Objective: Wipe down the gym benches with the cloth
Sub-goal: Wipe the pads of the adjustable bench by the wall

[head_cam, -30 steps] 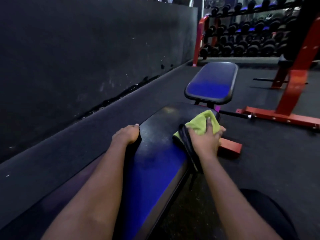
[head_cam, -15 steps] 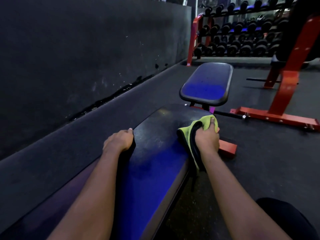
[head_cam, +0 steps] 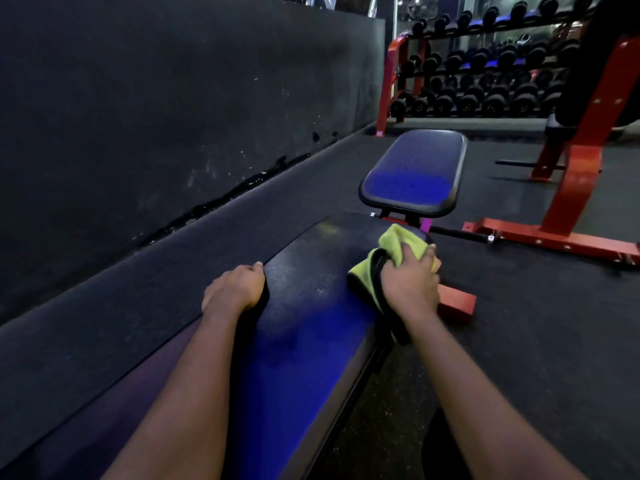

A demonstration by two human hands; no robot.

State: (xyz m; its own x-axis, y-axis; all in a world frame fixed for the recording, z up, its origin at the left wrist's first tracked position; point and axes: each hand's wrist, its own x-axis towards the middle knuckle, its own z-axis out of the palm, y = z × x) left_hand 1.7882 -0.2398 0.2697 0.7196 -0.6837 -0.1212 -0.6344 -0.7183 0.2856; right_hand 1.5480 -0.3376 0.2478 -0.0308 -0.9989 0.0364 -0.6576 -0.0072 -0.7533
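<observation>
The cloth (head_cam: pixel 398 252), yellow-green with a dark border, lies bunched on the right edge of the long pad (head_cam: pixel 311 306), near that pad's far end. The right hand (head_cam: pixel 410 285) sits on top of it with fingers curled over the folds and clamped down on them. Part of the fabric pokes out ahead of the knuckles, and the dark-edged part hangs toward the wrist along the pad's side. Across the same pad, the left hand (head_cam: pixel 235 289) grips the left edge, fingers bent down over the rim and thumb lying on top; the two hands are level with each other and apart, with bare upholstery between them. The pad's surface shines blue toward the person and looks dull and speckled farther up. Just beyond its far end, separated by a narrow gap, stands the seat pad (head_cam: pixel 415 171), tilted slightly and also blue in its nearer half. Below the right hand a red foot (head_cam: pixel 455 304) of the bench rests on the floor (head_cam: pixel 536 341). A black bar (head_cam: pixel 457 233) runs from under the seat toward a red frame (head_cam: pixel 571 188) standing at the right. A dark wall (head_cam: pixel 156 98) runs along the left side. At the back, a dumbbell rack (head_cam: pixel 485 81) with red uprights holds rows of black dumbbells.
</observation>
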